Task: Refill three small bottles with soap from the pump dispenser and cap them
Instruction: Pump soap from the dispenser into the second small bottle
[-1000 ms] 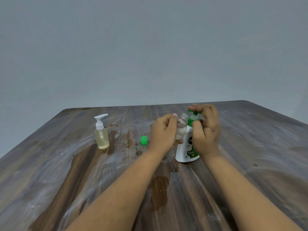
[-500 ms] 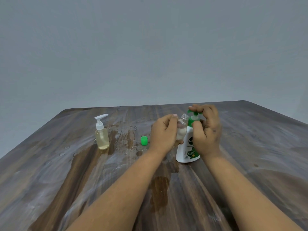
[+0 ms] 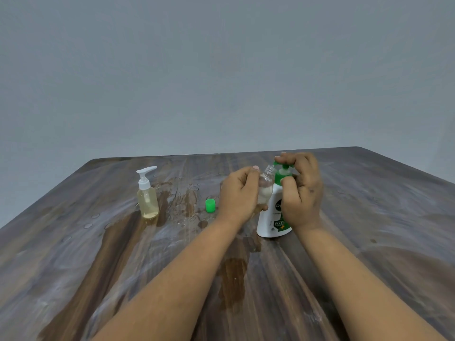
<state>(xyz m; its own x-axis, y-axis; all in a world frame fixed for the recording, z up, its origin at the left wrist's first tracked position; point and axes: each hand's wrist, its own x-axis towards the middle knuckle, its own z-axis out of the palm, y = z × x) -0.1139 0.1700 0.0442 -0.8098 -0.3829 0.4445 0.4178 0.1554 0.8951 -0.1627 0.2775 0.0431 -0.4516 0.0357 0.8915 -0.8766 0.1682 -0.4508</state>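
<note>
Here the left hand (image 3: 237,193) grips a clear small bottle (image 3: 265,190), tilted; the right hand's (image 3: 301,188) curled fingers hold the white dispenser's (image 3: 272,217) green pump near the tabletop's (image 3: 369,217) far edge.

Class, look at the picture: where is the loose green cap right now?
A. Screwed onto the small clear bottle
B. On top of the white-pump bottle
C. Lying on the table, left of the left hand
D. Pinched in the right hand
C: the green cap sits alone on the table, between the yellow-liquid pump bottle and the left hand.
</note>
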